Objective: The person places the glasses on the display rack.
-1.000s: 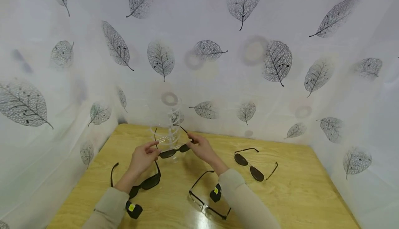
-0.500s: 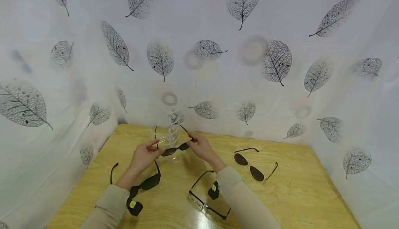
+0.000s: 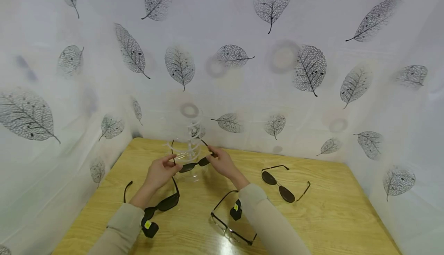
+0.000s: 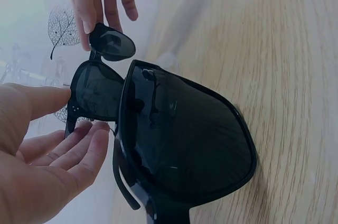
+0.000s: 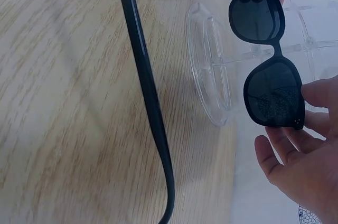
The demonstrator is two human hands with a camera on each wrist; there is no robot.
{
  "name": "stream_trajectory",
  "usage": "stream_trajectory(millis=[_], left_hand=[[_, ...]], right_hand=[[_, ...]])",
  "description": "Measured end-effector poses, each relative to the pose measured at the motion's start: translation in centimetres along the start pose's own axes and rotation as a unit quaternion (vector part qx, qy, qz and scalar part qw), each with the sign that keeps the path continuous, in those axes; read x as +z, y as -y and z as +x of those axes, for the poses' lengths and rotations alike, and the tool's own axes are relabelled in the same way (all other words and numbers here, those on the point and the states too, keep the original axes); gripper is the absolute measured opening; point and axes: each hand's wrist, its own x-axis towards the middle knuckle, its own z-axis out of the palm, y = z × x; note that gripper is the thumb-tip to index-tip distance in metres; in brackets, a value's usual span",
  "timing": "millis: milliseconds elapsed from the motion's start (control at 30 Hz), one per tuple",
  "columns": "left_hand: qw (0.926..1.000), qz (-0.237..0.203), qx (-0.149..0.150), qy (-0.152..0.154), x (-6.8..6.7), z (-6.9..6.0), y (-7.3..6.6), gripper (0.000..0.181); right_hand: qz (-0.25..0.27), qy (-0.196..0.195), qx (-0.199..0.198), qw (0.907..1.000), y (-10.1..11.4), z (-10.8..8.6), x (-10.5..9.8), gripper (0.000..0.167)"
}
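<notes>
The fingers of the left hand pinch one end of a pair of dark-lensed sunglasses, thumb to the front at the hinge corner, the other fingers behind. Across from it, the fingers of the right hand grip the other end in much the same way. So the sunglasses hang level between the two hands, lenses toward the person, temples unfolded and reaching away on either side of a clear plastic stand. From here I can't tell whether the frame touches that stand.

Both arms come in with beige sleeves, a small black block with a yellow mark by each cuff. Next to the left forearm, partly hidden by it, sit chunky black sunglasses with their temples spread. Near the right forearm lie clear-lensed glasses, dark along the brow. Farther right, well apart, thin-framed sunglasses lie open on the wood-grain tabletop. Pale sheeting printed with skeleton leaves surrounds it behind and at both sides.
</notes>
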Motion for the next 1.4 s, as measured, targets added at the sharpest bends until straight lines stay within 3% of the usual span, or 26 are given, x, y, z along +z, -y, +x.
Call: stream_trajectory(millis=[333, 1400], left_hand=[[0.9998, 0.017, 0.005, -0.007, -0.4, 0.5, 0.4, 0.058], [0.9997, 0.022, 0.004, -0.012, -0.7, 0.8, 1.0, 0.058]], right_hand=[[-0.001, 0.008, 0.008, 0.9999, 0.5, 0.5, 0.1, 0.051], [-0.012, -0.006, 0.011, 0.9998, -1.0, 1.8, 1.7, 0.051]])
